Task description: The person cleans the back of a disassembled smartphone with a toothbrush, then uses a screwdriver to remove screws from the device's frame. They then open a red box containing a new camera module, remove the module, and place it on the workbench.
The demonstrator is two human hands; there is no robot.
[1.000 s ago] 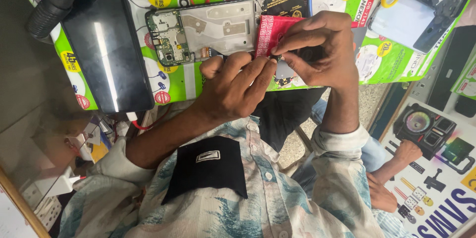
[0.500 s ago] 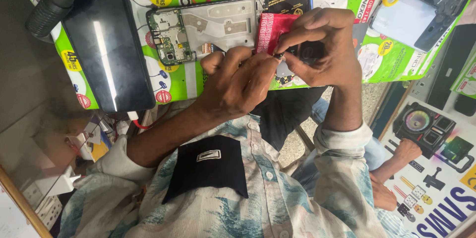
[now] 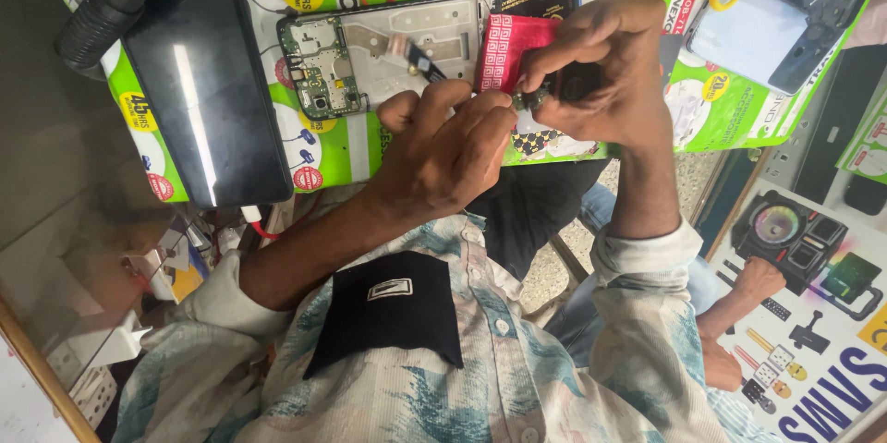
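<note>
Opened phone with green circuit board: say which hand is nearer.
Left. The left hand sits at the opened phone's lower edge; the right hand is farther right, beyond the red patterned cloth.

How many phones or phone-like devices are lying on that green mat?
2 that I can tell: a black-screened phone at the mat's left, and an opened phone with its circuit board bare, beside the hands. The dark items top right may be more; unclear.

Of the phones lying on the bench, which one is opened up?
The silver phone nearest the hands: its green circuit board shows, while the larger black one beside it is closed, screen up.
</note>
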